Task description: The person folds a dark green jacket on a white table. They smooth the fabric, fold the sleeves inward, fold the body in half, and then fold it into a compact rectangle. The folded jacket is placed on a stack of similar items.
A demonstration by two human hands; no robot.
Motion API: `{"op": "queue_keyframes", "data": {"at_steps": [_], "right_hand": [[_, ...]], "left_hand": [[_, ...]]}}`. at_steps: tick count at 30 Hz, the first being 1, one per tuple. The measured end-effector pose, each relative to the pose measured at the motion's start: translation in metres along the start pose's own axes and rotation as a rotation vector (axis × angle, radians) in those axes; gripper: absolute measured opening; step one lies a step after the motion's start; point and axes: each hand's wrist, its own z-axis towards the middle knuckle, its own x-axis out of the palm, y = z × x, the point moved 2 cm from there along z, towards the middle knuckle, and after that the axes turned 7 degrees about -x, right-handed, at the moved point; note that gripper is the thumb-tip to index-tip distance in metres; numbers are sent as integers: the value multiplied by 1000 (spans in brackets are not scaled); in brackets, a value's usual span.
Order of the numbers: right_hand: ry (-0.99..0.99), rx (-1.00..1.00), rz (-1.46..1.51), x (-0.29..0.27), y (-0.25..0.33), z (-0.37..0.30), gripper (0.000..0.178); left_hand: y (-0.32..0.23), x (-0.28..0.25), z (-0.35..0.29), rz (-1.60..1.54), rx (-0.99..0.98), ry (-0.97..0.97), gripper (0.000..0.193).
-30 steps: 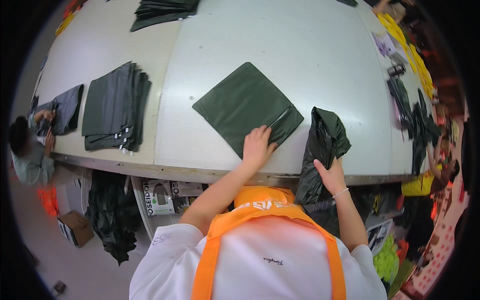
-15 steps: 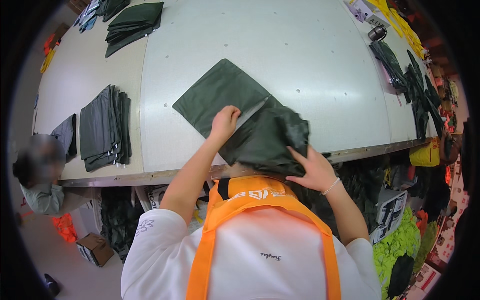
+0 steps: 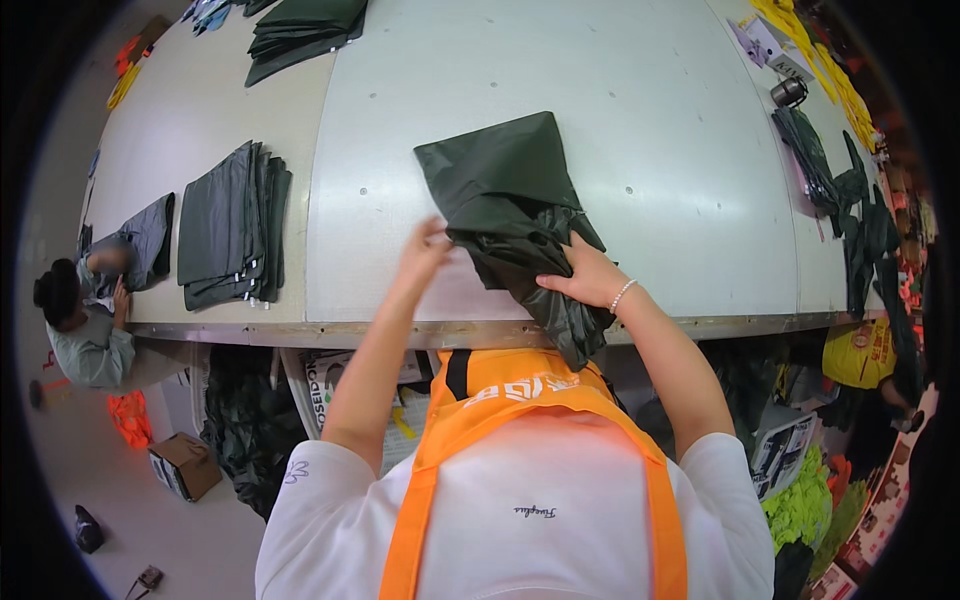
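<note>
A dark green, slightly glossy garment (image 3: 505, 160) lies on the table in front of me, its far part flat and squared. Its near part is crumpled and hangs over the table's front edge toward my apron. My right hand (image 3: 592, 277) grips the bunched cloth from the right, thumb and fingers around a fold. Beside the garment's left edge is my left hand (image 3: 427, 250), its fingers bent and smeared by motion. Whether they touch the cloth does not show clearly.
A stack of folded dark green garments (image 3: 232, 228) lies to the left, another pile (image 3: 305, 35) farther back. At the far left a person (image 3: 85, 325) sits by a dark garment. A metal cup (image 3: 789, 93) and dark garments (image 3: 850, 200) are at right. Cloth-filled bins stand below the table.
The garment has turned clockwise, its flat part swinging right and its crumpled part now hanging over the edge. My left hand has come off its upper face to the left side.
</note>
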Motion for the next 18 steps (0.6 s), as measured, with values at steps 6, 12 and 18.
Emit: {"op": "queue_keyframes", "data": {"at_steps": [6, 12, 18], "right_hand": [[20, 113, -197, -15, 9, 15, 70], [-33, 109, -430, -16, 14, 17, 47], [-252, -49, -314, -16, 25, 18, 31]], "left_hand": [[3, 30, -5, 395, 114, -13, 32], [-32, 64, -53, 792, 1039, -101, 14], [-49, 101, -104, 1067, 590, 426, 25]]}}
